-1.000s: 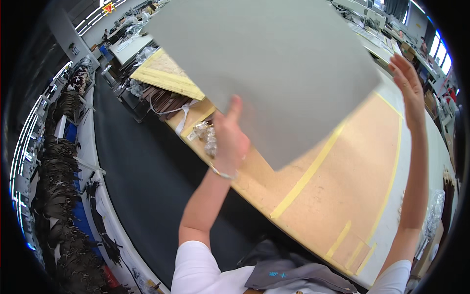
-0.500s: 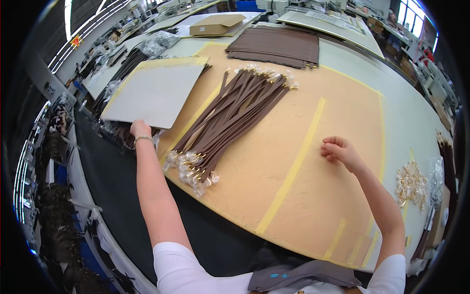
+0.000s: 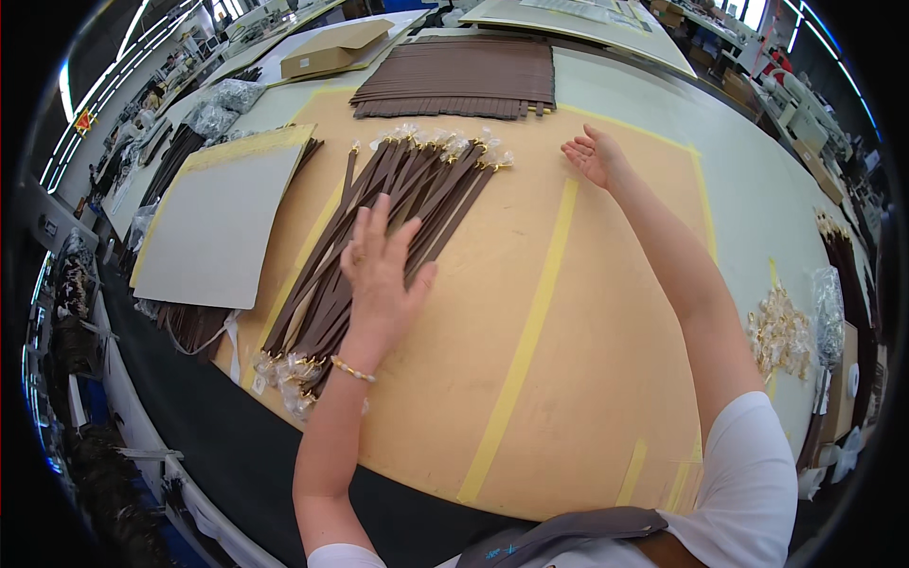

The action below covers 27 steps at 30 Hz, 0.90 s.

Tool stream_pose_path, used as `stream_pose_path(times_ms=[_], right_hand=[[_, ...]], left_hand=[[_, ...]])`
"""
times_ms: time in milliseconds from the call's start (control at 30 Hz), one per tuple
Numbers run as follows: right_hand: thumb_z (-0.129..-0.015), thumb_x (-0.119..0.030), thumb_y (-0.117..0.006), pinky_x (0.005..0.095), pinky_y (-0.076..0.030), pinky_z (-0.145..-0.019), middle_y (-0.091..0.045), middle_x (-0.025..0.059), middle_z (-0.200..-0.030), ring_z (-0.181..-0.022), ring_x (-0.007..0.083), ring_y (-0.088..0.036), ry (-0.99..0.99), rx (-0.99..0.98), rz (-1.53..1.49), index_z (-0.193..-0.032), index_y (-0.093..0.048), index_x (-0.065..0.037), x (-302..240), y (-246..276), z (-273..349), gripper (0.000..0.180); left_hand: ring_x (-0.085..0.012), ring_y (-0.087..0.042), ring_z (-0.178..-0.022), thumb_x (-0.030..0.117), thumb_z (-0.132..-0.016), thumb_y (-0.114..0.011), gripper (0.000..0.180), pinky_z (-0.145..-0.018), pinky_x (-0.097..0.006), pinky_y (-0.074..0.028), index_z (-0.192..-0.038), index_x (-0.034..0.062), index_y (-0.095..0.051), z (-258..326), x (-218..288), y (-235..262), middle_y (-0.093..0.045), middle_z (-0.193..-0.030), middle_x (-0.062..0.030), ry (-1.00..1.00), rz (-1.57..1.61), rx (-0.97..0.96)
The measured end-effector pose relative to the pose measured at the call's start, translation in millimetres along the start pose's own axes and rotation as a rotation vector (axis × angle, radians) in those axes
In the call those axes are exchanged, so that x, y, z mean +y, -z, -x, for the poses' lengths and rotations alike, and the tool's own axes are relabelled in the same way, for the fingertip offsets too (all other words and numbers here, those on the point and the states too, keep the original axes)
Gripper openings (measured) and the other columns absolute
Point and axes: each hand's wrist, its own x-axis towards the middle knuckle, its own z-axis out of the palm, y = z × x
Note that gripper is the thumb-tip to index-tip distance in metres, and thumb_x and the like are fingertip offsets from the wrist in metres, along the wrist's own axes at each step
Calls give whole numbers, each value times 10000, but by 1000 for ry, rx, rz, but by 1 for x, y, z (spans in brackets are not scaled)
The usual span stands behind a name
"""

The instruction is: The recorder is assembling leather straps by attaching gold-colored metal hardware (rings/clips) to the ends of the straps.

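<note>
A loose bundle of long brown straps [image 3: 402, 185] lies slantwise on the tan board, with gold-coloured metal ends wrapped in clear plastic at both ends. Over the right side of this bundle hovers my left hand [image 3: 383, 275], fingers spread and nothing in it. Whether it touches the straps I cannot tell. My right hand [image 3: 595, 159] reaches far out, empty with its fingers stretched, above the board near a flat stack of brown strips [image 3: 454, 76]. To the left, a grey-white panel [image 3: 222, 218] with a yellow-taped edge lies on top of more brown strips.
Yellow tape [image 3: 525, 350] crosses the tan work board [image 3: 445, 379]. At the right sit a pile of small gold-and-clear pieces [image 3: 781, 331] and a clear plastic bag [image 3: 828, 312]. A cardboard box [image 3: 336, 49] stands far left. Dark hanging material [image 3: 80, 379] lines the left side.
My left hand has left the panel's near edge and swung right over the straps, fingers now spread. My right hand has reached farther away and uncurled. The view has shifted rightward.
</note>
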Motion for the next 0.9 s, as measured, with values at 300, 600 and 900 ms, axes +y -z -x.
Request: stream_pose_path(times_ms=[300, 600, 900], right_hand=[[-1046, -314, -511, 373, -506, -1022, -276, 334, -1542, -1317, 382, -486, 29, 91, -63, -1522, -140, 132, -5, -37, -118, 750], [-876, -277, -715, 305, -551, -762, -486, 306, -1301, -969, 292, -602, -10, 143, 40, -1450, -223, 161, -16, -52, -162, 874], [-834, -263, -760, 290, -544, -654, -544, 213, -1084, -857, 241, -600, 48, 307, -95, -1283, -390, 108, -21, -63, -153, 690]], left_hand=[[-299, -118, -1553, 518, -1016, -473, 706, -1219, -575, -44, -1562, 89, -343, 32, -9, -46, -215, -1664, -125, 53, -191, -452], [-311, -133, -1548, 502, -1018, -484, 710, -1215, -591, -51, -1564, 75, -333, 28, -12, -47, -228, -1654, -145, 15, -213, -463], [-325, -138, -1545, 512, -1019, -473, 716, -1211, -598, -47, -1564, 71, -329, 26, -8, -46, -221, -1655, -150, 17, -225, -491]])
